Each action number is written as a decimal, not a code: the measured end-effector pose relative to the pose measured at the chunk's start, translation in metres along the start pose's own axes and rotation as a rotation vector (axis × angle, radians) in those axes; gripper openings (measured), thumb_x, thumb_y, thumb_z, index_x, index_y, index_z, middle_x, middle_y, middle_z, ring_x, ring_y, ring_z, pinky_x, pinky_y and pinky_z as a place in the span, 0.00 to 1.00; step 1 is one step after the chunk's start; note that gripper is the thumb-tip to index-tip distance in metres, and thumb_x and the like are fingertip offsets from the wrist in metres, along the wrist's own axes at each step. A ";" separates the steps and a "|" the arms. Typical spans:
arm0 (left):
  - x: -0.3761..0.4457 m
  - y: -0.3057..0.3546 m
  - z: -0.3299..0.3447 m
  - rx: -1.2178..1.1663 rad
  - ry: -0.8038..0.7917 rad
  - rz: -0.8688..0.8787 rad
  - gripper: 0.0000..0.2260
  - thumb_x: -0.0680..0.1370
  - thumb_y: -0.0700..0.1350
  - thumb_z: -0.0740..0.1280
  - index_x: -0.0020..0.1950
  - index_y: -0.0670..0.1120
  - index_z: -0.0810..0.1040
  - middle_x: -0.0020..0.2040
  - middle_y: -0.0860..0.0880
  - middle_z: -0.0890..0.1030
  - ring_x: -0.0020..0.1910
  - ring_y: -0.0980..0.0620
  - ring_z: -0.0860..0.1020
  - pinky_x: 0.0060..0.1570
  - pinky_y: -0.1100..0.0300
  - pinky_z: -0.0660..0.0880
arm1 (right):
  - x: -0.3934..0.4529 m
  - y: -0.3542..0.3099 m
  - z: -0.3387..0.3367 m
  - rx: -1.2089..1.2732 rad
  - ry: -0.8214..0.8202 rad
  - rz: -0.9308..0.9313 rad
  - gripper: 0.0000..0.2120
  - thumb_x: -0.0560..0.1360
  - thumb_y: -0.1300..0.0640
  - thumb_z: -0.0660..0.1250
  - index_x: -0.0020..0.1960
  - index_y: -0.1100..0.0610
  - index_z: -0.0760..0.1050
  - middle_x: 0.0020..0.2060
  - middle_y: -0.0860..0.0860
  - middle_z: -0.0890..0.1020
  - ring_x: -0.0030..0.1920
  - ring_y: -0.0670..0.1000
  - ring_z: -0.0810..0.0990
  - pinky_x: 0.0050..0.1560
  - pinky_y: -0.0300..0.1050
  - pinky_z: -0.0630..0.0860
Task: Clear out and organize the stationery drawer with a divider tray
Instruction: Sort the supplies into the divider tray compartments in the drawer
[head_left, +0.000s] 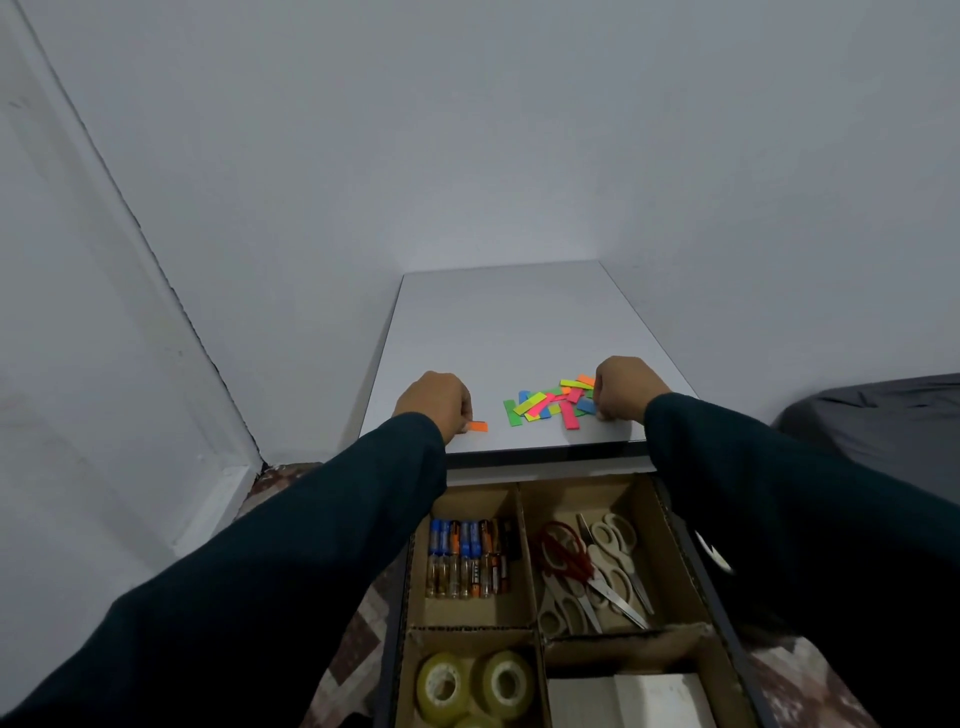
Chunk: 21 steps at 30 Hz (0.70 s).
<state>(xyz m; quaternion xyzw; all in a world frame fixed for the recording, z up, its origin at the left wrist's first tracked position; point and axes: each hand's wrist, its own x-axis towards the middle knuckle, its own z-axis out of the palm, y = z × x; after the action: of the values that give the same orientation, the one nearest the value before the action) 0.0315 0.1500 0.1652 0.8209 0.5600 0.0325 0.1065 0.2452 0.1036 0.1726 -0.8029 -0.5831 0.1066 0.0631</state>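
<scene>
The left hand (434, 400) pinches an orange paper strip (478, 426) in its fingers at the lower centre of the frame; the right hand (626, 387) has curled fingers touching the coloured strip pile (553, 402), though what they hold I cannot tell. Sorting strips seems in hand; next they likely need gathering into the divider tray (527, 551) below. The surface (498, 322) lies bare behind, its front edge just beside both hands.

Colored paper strips (553, 402) scattered on cabinet top (509, 322) — cardboard divider tray (530, 551) below.
</scene>
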 end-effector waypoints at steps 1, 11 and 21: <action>0.000 0.000 -0.001 -0.007 0.004 0.002 0.11 0.77 0.43 0.67 0.58 0.42 0.80 0.57 0.45 0.81 0.57 0.48 0.77 0.59 0.60 0.71 | 0.000 0.000 -0.002 0.000 -0.010 0.005 0.12 0.74 0.62 0.68 0.56 0.64 0.77 0.54 0.57 0.80 0.47 0.51 0.75 0.52 0.41 0.73; -0.003 -0.003 -0.006 -0.028 0.070 0.027 0.09 0.76 0.44 0.68 0.55 0.45 0.82 0.55 0.48 0.82 0.55 0.50 0.78 0.57 0.58 0.74 | -0.008 0.006 -0.007 0.088 0.038 0.000 0.09 0.75 0.63 0.68 0.53 0.65 0.80 0.53 0.59 0.82 0.55 0.57 0.79 0.58 0.47 0.77; -0.015 0.005 -0.001 0.005 0.049 0.030 0.09 0.76 0.43 0.69 0.55 0.45 0.82 0.55 0.48 0.81 0.54 0.49 0.77 0.54 0.59 0.74 | -0.032 0.002 -0.006 -0.030 0.111 -0.092 0.08 0.76 0.61 0.66 0.53 0.62 0.77 0.52 0.58 0.80 0.53 0.56 0.78 0.57 0.45 0.74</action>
<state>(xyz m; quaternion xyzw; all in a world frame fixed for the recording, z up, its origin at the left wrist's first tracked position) 0.0298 0.1342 0.1681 0.8286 0.5500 0.0527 0.0900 0.2389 0.0732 0.1812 -0.7807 -0.6166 0.0501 0.0882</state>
